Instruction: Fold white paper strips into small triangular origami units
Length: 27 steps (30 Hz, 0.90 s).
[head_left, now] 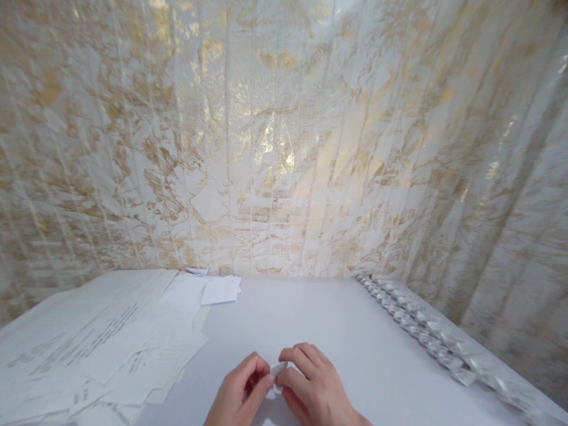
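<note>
Low in the middle of the view, both hands meet over the white tabletop around a small folded piece of white paper (278,370). My left hand (243,387) pinches its left side between thumb and forefinger. From the other side, my right hand (313,381) has its fingers curled over and against the same paper. Much of the paper is covered by my fingers, so its full shape cannot be made out.
Printed paper sheets (102,331) overlap across the table's left side. A small stack of blank white paper pieces (220,290) lies at the back. Rows of small folded paper pieces (417,328) line the right edge. A gold-patterned curtain (275,148) hangs behind the table (306,313).
</note>
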Each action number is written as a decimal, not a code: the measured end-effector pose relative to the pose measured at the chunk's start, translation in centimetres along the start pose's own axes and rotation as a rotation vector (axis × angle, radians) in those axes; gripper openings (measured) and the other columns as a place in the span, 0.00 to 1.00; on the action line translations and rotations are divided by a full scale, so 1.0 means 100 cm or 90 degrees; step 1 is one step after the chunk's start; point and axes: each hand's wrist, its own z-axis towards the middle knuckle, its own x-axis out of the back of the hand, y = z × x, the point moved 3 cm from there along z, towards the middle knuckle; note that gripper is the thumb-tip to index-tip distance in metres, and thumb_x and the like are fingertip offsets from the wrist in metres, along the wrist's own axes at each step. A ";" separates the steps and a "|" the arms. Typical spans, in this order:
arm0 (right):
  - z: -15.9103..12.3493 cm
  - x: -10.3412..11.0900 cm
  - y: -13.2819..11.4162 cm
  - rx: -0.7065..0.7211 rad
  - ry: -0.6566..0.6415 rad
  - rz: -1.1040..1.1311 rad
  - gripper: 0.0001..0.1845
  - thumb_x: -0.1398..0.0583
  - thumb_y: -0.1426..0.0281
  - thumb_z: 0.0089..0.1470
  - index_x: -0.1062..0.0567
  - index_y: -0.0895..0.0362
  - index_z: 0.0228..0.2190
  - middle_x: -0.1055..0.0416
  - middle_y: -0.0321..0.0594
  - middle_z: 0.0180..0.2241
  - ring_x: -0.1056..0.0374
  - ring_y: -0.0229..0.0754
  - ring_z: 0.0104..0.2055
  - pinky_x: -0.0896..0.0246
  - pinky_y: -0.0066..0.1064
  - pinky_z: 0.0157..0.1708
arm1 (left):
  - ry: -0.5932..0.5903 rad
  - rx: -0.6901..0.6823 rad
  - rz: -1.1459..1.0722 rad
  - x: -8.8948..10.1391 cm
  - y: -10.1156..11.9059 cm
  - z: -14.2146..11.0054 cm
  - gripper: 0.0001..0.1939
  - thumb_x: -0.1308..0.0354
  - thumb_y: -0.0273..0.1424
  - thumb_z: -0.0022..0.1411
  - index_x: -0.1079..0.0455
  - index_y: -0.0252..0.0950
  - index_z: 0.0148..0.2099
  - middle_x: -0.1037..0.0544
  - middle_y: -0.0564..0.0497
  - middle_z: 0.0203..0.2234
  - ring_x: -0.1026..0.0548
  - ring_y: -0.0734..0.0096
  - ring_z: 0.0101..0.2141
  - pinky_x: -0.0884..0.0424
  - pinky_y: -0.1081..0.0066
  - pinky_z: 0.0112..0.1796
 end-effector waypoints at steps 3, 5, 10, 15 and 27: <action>0.001 0.002 -0.002 0.006 0.006 0.000 0.09 0.46 0.80 0.58 0.31 0.54 0.36 0.25 0.43 0.39 0.33 0.45 0.34 0.37 0.34 0.33 | -0.011 0.007 0.000 -0.001 -0.001 0.000 0.18 0.47 0.47 0.66 0.40 0.41 0.31 0.41 0.59 0.25 0.40 0.69 0.28 0.43 0.71 0.32; 0.001 0.004 -0.002 0.002 0.015 0.018 0.08 0.46 0.79 0.61 0.31 0.54 0.36 0.25 0.42 0.38 0.33 0.44 0.33 0.38 0.32 0.31 | -0.016 0.010 0.001 -0.001 0.000 0.000 0.17 0.47 0.47 0.66 0.41 0.41 0.31 0.41 0.59 0.25 0.40 0.69 0.28 0.43 0.71 0.31; -0.004 0.000 -0.001 -0.053 0.017 0.119 0.05 0.48 0.74 0.66 0.33 0.52 0.39 0.27 0.41 0.35 0.33 0.42 0.32 0.37 0.31 0.32 | -0.019 0.001 0.007 0.001 0.006 -0.003 0.16 0.48 0.46 0.67 0.38 0.40 0.32 0.39 0.58 0.26 0.38 0.68 0.30 0.41 0.70 0.33; -0.008 -0.002 0.006 -0.183 0.042 0.225 0.04 0.43 0.73 0.63 0.33 0.52 0.40 0.29 0.36 0.32 0.32 0.40 0.32 0.36 0.27 0.32 | -0.012 -0.024 -0.003 0.002 0.010 -0.004 0.21 0.47 0.51 0.66 0.35 0.39 0.32 0.37 0.57 0.27 0.37 0.69 0.30 0.40 0.70 0.34; -0.003 0.006 -0.001 -0.043 0.047 0.082 0.12 0.54 0.77 0.66 0.32 0.54 0.38 0.31 0.42 0.33 0.37 0.44 0.31 0.42 0.33 0.30 | -0.006 0.100 -0.294 -0.015 -0.007 -0.005 0.33 0.34 0.59 0.51 0.29 0.34 0.42 0.27 0.55 0.23 0.32 0.73 0.24 0.37 0.73 0.27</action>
